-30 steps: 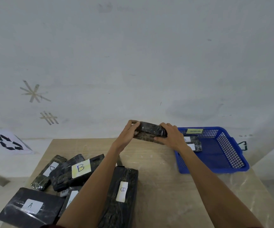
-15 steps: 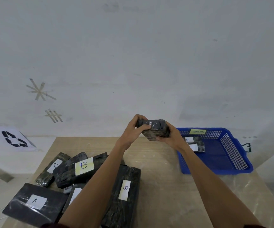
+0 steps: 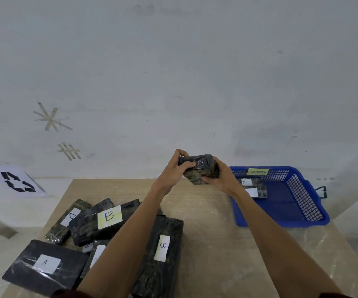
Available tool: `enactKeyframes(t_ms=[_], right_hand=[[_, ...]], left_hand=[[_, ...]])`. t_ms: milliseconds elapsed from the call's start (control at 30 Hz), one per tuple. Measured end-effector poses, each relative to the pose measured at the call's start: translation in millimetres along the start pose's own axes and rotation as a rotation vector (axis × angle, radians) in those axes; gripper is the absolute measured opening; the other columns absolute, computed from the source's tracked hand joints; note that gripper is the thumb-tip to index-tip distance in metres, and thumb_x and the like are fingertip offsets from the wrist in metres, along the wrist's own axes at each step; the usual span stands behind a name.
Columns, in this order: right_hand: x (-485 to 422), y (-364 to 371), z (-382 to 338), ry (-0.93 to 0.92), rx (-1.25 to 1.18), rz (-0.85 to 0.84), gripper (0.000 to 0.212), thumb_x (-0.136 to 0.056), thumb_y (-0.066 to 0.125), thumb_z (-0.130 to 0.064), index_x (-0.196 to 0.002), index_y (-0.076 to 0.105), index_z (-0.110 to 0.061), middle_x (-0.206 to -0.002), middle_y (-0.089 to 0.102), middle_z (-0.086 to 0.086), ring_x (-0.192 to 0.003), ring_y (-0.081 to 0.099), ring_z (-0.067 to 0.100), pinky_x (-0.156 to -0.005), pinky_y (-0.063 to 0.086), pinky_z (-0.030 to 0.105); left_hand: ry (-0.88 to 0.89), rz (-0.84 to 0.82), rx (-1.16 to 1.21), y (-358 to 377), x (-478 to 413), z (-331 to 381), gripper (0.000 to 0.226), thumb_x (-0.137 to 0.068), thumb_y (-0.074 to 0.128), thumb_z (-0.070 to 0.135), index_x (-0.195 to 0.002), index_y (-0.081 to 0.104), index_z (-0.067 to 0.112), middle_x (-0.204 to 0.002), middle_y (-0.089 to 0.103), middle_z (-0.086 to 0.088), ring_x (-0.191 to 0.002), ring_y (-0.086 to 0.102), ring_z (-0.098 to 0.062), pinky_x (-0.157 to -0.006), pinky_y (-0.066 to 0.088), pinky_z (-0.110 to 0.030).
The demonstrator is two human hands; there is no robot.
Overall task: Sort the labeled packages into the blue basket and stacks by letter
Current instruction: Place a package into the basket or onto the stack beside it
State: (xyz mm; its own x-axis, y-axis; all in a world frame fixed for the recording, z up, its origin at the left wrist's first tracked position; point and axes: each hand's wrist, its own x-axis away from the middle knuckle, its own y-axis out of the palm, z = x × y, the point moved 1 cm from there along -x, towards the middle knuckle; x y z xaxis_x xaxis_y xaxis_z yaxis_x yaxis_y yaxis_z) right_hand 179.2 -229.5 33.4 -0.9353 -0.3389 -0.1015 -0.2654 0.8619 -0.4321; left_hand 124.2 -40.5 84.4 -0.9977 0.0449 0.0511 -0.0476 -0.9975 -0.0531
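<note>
1. Your left hand [image 3: 173,171] and right hand [image 3: 221,177] both grip the package [image 3: 201,168], raised above the tabletop [image 3: 212,244], just left of the basket [image 3: 302,194].
2. No letter reads clearly (the wrap glares), so you risk misfiling it.

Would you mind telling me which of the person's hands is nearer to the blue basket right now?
Right. The right hand grips the package just beside the left rim of the blue basket. The left hand grips the package's other end, farther to the left.
</note>
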Motion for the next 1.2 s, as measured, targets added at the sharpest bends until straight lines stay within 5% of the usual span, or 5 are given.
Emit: enactKeyframes(t_ms=[300, 600, 767, 967, 1200], right_hand=[[5, 0, 6, 0.062, 0.135, -0.037, 0.052, -0.080, 0.084, -0.014, -0.124, 0.055, -0.013, -0.114, 0.067, 0.001, -0.110, 0.061, 0.022, -0.099, 0.052, 0.045], [-3, -2, -16, -0.030, 0.521, 0.105, 0.051, -0.079, 0.079, -0.046, -0.120, 0.059, -0.023, -0.110, 0.066, -0.001, -0.105, 0.055, 0.026, -0.091, 0.037, 0.045], [12, -9, -22, 0.047, 0.327, 0.118, 0.083, -0.061, 0.058, -0.087, -0.124, 0.058, -0.032, -0.116, 0.055, -0.006, -0.112, 0.044, 0.017, -0.094, 0.038, 0.038], [18, -13, -23, 0.243, -0.205, 0.081, 0.075, -0.087, 0.069, -0.055, -0.149, 0.035, -0.030, -0.151, 0.036, 0.004, -0.137, 0.038, 0.024, -0.102, 0.041, 0.039], [8, -4, -31, 0.256, -0.344, 0.164, 0.058, -0.068, 0.076, -0.064, -0.115, 0.053, -0.038, -0.129, 0.057, 0.006, -0.112, 0.062, 0.030, -0.068, 0.055, 0.035]], left_hand=[[-0.081, -0.012, -0.028, 0, -2, -7, 0.016, -0.104, 0.053, 0.024, -0.106, 0.040, 0.015, -0.102, 0.051, -0.005, -0.090, 0.053, -0.016, -0.073, 0.047, -0.021], [-0.116, 0.196, -0.056, -3, -7, -10, 0.064, -0.072, 0.078, 0.063, -0.110, 0.046, 0.022, -0.121, 0.059, -0.013, -0.110, 0.062, -0.026, -0.098, 0.053, -0.048], [-0.099, 0.274, 0.051, -13, -1, -11, 0.035, -0.096, 0.064, 0.037, -0.111, 0.045, 0.012, -0.111, 0.061, -0.014, -0.097, 0.063, -0.020, -0.092, 0.056, -0.050], [-0.079, 0.259, 0.156, -20, 4, -18, 0.015, -0.103, 0.050, 0.025, -0.102, 0.042, 0.013, -0.104, 0.053, -0.007, -0.099, 0.058, -0.023, -0.095, 0.052, -0.055], [-0.126, 0.223, 0.239, -10, 3, -20, 0.027, -0.104, 0.045, 0.034, -0.114, 0.047, 0.009, -0.106, 0.053, -0.007, -0.097, 0.059, -0.024, -0.099, 0.054, -0.051]])
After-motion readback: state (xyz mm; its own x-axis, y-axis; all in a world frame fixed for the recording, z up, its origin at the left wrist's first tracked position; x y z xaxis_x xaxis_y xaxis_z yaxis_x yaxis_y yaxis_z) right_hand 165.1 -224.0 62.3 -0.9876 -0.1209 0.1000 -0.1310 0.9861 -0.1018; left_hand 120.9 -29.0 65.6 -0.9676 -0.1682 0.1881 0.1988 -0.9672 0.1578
